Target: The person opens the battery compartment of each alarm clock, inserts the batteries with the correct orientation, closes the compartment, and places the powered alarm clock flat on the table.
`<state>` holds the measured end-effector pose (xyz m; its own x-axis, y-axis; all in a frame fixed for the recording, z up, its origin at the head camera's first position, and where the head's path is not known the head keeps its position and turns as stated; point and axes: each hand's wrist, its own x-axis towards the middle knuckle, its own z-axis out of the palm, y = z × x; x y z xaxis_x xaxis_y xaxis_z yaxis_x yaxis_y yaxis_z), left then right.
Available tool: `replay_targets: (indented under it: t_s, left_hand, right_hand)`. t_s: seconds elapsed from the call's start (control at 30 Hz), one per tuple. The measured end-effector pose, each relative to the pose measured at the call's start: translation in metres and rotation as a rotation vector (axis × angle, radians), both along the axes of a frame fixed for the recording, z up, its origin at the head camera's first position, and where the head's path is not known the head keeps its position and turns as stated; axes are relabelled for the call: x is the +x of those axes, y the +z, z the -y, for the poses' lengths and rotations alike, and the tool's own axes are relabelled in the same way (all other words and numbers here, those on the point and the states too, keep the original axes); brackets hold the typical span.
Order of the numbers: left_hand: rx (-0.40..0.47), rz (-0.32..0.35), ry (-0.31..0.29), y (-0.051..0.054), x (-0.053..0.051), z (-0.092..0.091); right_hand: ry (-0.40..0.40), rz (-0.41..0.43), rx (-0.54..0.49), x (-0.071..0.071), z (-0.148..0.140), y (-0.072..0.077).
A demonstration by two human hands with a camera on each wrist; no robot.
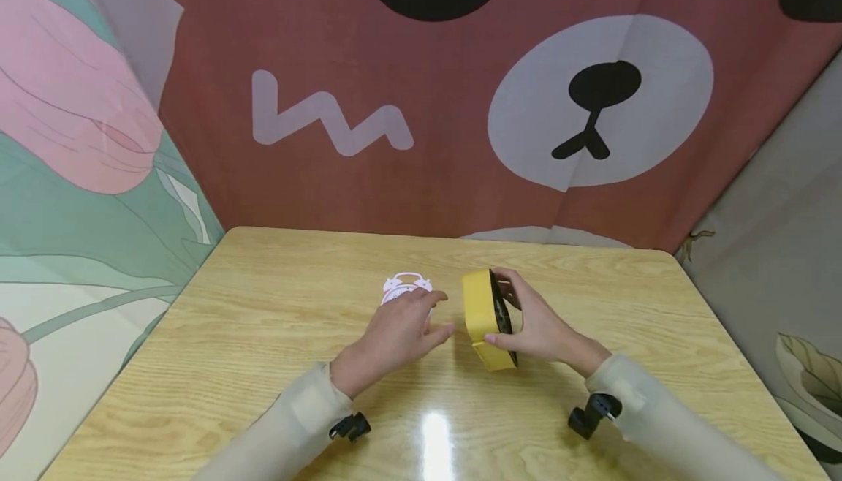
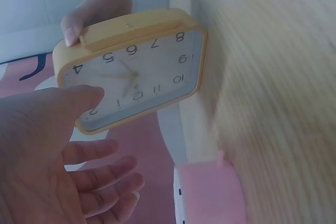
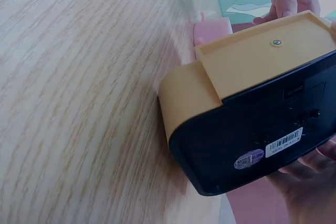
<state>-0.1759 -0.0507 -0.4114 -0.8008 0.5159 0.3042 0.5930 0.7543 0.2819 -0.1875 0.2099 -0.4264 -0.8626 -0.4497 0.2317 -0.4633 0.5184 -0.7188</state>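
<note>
My right hand [image 1: 542,324] grips a yellow desk clock [image 1: 479,309], thumb on the near edge and fingers at the far edge. In the left wrist view its white dial [image 2: 157,66] faces my left hand, with the nine's side toward the table. The right wrist view shows its black back [image 3: 226,145] with a barcode label. I cannot tell whether its lower side touches the tabletop. My left hand [image 1: 395,331] has loosely extended fingers and holds nothing; its thumb lies in front of the dial. Behind that hand stands a pink alarm clock [image 2: 215,192], partly hidden in the head view.
Both clocks are over a wood-grain table [image 1: 296,283]. A brown cloth with a bear print [image 1: 447,101] hangs behind its far edge, and patterned cloths hang at both sides. A black wrist camera [image 1: 351,427] sits at the left sleeve, another [image 1: 592,415] at the right.
</note>
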Motion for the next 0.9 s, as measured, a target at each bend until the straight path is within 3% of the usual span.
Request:
replay_targets:
  t_s: [0.37, 0.9]
  left_hand:
    - [-0.023, 0.049, 0.009, -0.006, 0.001, -0.007]
    - [-0.050, 0.050, -0.005, -0.014, 0.000, -0.012]
  right_hand:
    - [0.076, 0.045, -0.111, -0.002, -0.003, -0.004]
    - [0.072, 0.049, -0.022, -0.002, -0.019, 0.000]
